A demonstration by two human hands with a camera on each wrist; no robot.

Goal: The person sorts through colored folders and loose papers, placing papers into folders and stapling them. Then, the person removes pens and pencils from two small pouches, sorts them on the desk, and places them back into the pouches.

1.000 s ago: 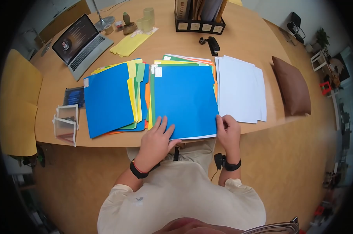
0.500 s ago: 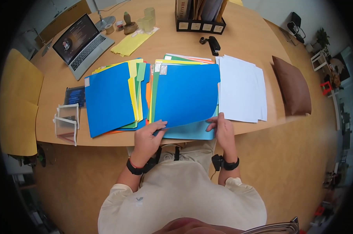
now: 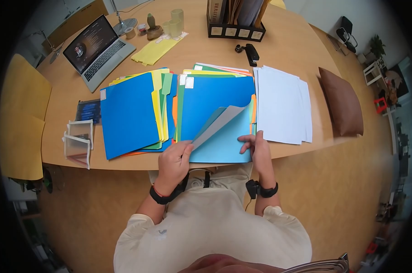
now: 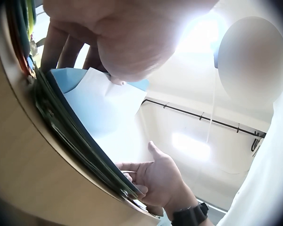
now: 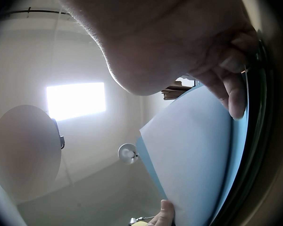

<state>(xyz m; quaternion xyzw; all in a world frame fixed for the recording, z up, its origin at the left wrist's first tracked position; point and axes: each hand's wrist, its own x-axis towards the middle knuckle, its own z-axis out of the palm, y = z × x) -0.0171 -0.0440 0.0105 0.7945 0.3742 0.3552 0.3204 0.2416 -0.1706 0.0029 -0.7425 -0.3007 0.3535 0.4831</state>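
A blue file folder (image 3: 215, 95) tops the middle stack, its front cover curled up at the lower right. Under the raised cover shows its light blue inside (image 3: 226, 145). A white sheet (image 5: 193, 136) lies against the cover's inner face and lifts with it. My left hand (image 3: 173, 161) pinches the cover and sheet near the lower left corner, thumb on the inner side. At the lower right edge, my right hand (image 3: 259, 152) rests its fingers on the light blue inside, its thumb raised away in the left wrist view.
Left is another folder stack (image 3: 128, 116); right, a pile of white paper (image 3: 281, 104). Mesh pouches (image 3: 78, 145), a laptop (image 3: 94, 57), a yellow strip (image 3: 158, 50), a stapler (image 3: 251, 54), a file box (image 3: 237, 32) and a brown cushion (image 3: 340, 102) surround them.
The folder's cover has risen from lying flat and curled toward the upper left, baring the white sheet and light blue inside. My left hand has moved left and now grips it.
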